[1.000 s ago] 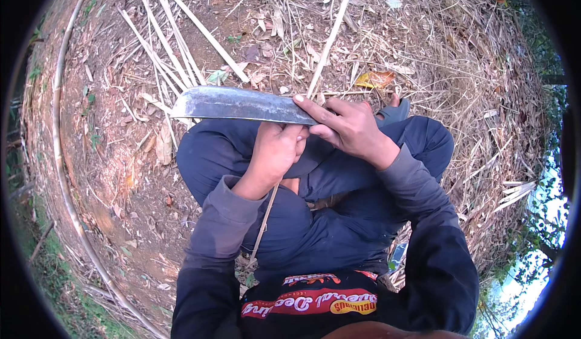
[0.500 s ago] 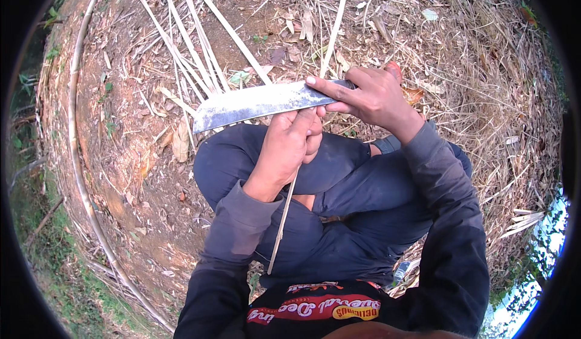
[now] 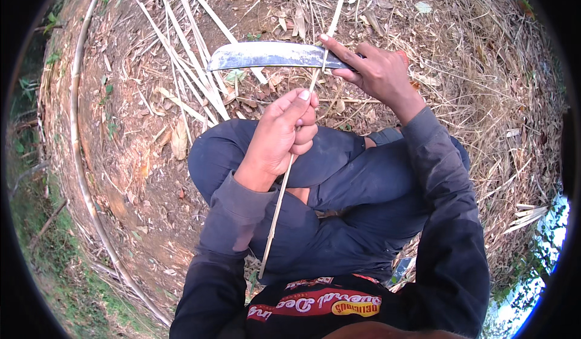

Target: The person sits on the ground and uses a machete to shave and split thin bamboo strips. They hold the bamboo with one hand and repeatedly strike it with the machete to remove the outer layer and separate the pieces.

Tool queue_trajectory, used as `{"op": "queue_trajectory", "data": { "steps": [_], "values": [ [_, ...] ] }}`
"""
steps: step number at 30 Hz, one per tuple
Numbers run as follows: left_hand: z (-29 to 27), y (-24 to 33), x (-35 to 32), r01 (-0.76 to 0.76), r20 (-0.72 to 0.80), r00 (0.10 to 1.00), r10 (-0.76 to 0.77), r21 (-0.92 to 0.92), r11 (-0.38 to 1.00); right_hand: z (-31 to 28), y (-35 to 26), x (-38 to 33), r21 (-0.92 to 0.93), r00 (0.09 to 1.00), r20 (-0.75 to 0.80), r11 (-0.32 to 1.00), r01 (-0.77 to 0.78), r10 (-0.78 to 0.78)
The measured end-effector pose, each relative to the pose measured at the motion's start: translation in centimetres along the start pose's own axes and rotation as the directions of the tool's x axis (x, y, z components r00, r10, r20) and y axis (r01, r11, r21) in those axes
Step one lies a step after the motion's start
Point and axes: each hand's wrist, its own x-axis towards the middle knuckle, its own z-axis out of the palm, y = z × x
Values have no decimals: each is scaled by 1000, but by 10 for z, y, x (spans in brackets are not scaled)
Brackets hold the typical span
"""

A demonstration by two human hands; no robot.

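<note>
My left hand (image 3: 283, 128) is closed around a thin pale strip (image 3: 278, 212), apparently split bamboo, with the thumb on top. One end of the strip slants down over my lap; the other runs up past the blade to the far ground. My right hand (image 3: 381, 76) grips the dark handle of a machete (image 3: 266, 55), its index finger stretched toward the base of the blade. The broad, worn blade points left, beyond my left hand, and the strip crosses it near the handle. The handle is mostly hidden by my fingers.
Several split pale strips (image 3: 187, 42) lie on the leaf-littered ground at the far left. A long curved pole (image 3: 75, 121) lies along the left side. Dry grass (image 3: 496, 91) covers the right. My crossed legs (image 3: 357, 176) are below my hands.
The machete has moved away from me along the strip, from against my left hand to well beyond it. My left hand still grips the strip and has shifted slightly.
</note>
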Motion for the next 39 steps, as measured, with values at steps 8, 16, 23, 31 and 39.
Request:
{"op": "queue_trajectory", "data": {
  "steps": [8, 16, 23, 31, 39],
  "values": [
    [4, 2, 2, 15, 32, 999, -15, -10, 1000, 8, 13, -6, 11, 998, -61, 1000, -14, 14],
    [2, -3, 3, 30, 18, 999, -30, -26, 999, 25, 17, -16, 11, 998, -1, 998, -68, 68],
    [-21, -7, 20, 21, -13, 1000, -21, 24, 999, 10, -16, -11, 480, 843, 382, 697, -532, 379],
    [-13, -5, 21, 4, -78, 997, -2, 28, 1000, 1, -44, -10, 515, 868, 310, 699, -497, 388],
    [-5, -9, 17, -5, -78, 997, 11, 71, 997, 24, -4, -8, 116, 973, 54, 966, -230, 225]
  ]
}}
